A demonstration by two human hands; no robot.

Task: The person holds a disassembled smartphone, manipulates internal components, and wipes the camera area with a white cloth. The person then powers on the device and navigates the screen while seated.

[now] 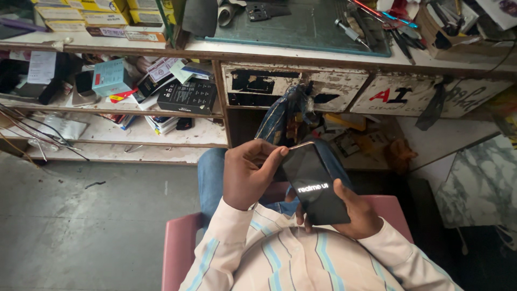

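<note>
Over the lap, above a pink chair [177, 237], both hands hold a dark smartphone [315, 186]: the right hand [358, 213] cups its lower end, the left hand [247, 172] pinches its top edge. The screen glows with a start-up logo — seemingly a power-on check; next calls for steady holding. Beyond, a teal box [112, 77] and black box [188, 97] sit on a shelf [161, 141], yellow cartons [102, 11] on the tabletop [215, 48], drawer fronts [293, 86] bearing red-and-black lettering.

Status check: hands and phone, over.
Left hand grips the phone at its top edge. Right hand cradles its lower end. Screen lit, held over the lap. Nothing in the way.
</note>
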